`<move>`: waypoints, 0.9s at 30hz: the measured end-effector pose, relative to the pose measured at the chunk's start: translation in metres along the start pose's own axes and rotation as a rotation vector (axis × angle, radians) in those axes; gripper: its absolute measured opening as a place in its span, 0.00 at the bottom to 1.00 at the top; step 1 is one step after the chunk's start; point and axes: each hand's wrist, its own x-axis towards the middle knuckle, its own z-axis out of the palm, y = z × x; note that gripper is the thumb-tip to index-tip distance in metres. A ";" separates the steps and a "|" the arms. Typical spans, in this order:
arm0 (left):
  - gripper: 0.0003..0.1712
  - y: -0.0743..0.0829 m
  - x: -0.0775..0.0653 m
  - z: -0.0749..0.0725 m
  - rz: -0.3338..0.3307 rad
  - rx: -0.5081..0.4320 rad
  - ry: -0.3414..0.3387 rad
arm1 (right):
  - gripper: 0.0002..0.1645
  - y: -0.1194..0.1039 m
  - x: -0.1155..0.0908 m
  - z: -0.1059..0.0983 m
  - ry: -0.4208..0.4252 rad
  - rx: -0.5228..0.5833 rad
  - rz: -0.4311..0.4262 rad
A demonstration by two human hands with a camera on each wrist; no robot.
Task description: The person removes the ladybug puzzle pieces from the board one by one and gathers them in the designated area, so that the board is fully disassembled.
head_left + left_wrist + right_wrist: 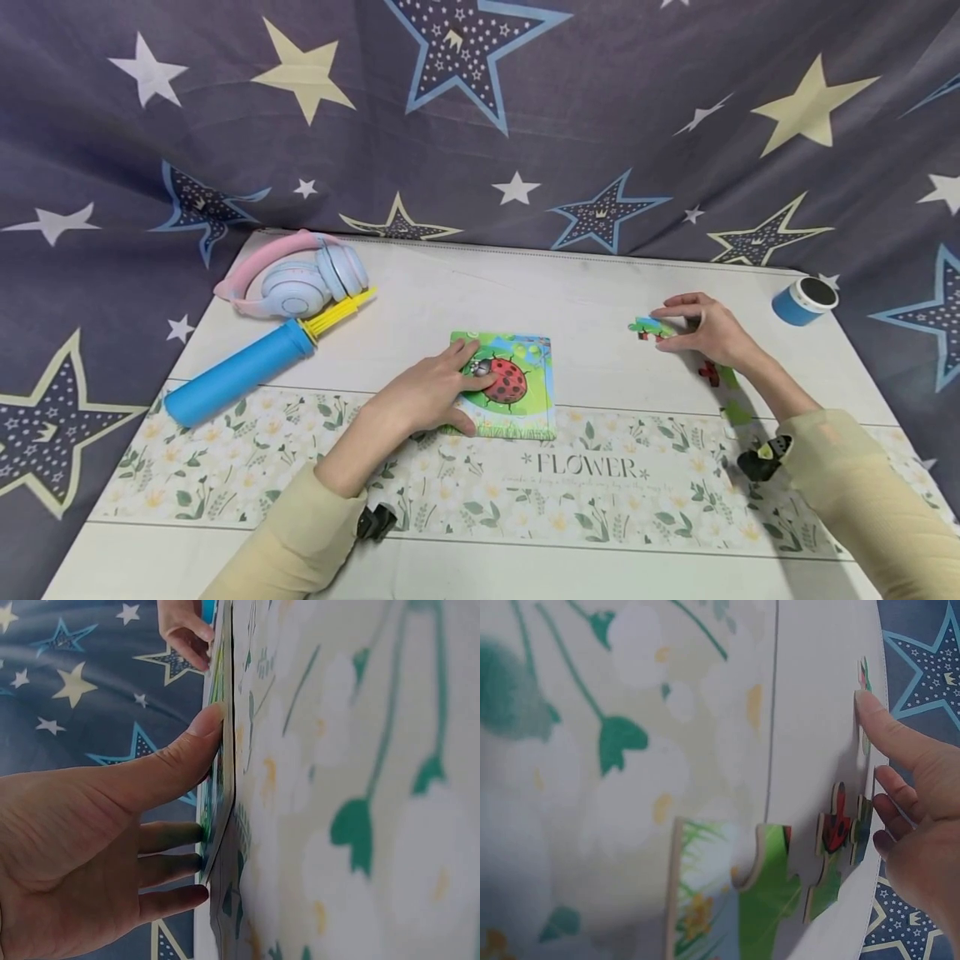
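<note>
A square ladybug puzzle [536, 408] lies flat in the middle of the head view, its red ladybug [507, 381] on a green ground. My left hand [431, 390] rests on its left side with fingers spread; in the left wrist view the thumb [206, 720] touches the near edge. Over to the right, my right hand [712, 333] has thumb and fingertips at opposite edges of a small green-and-red puzzle piece [640, 326], pinching it low over the table. Several loose puzzle pieces [769, 877] lie below that hand, partly hidden by the wrist in the head view.
A blue pump [240, 371] with a yellow nozzle lies at the left, near pink and light-blue headphones [296, 287]. A blue jar [802, 302] with a dark top stands at the back right. Behind the table hangs a star-patterned curtain [465, 150].
</note>
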 end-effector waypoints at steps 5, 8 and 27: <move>0.51 -0.001 0.003 0.001 -0.005 -0.001 -0.002 | 0.34 -0.003 -0.005 0.000 0.045 -0.017 0.001; 0.55 -0.001 0.004 0.001 -0.010 -0.003 0.001 | 0.34 -0.009 -0.008 0.003 0.102 -0.004 -0.001; 0.58 -0.004 0.003 -0.001 -0.026 0.011 -0.023 | 0.37 -0.102 -0.010 0.074 0.130 0.038 -0.182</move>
